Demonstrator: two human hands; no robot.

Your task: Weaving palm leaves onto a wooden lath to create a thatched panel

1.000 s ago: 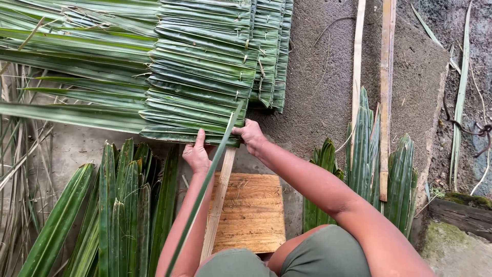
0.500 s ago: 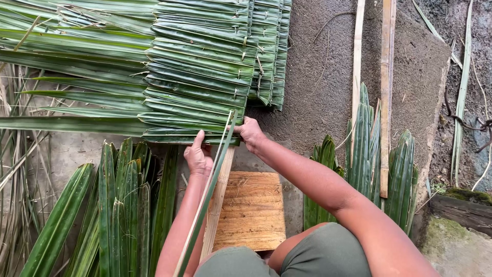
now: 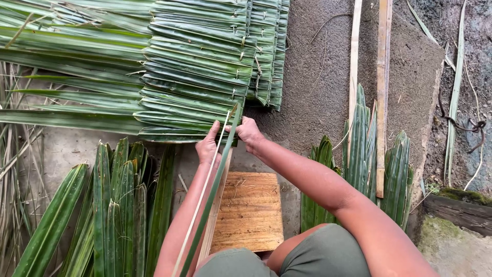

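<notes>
Two hands of mine meet at the lower edge of the folded leaf panel (image 3: pixel 195 77), a little left of the frame's centre. My left hand (image 3: pixel 208 146) presses against the bottom row of the panel, fingers pointing up, with a thin pale midrib strip (image 3: pixel 200 200) running down past it toward the lower edge of the frame. My right hand (image 3: pixel 249 132) is clenched on the upper end of a long narrow green leaf (image 3: pixel 212 190), which slants from the panel's edge down along my left forearm to the bottom of the frame. Whether my left hand grips the strip or only rests beside it, I cannot tell.

Below my hands lies a pale bamboo slat (image 3: pixel 218 190), reaching under the panel, and beside it a square wooden board (image 3: pixel 251 210) sits on the concrete floor (image 3: pixel 318 92). Loose cut leaves (image 3: pixel 113 205) lie fanned out at the lower left, and another bunch of leaves (image 3: pixel 369 149) lies at the right, just beside two long bamboo sticks (image 3: pixel 380 92) that run up to the top edge.
</notes>
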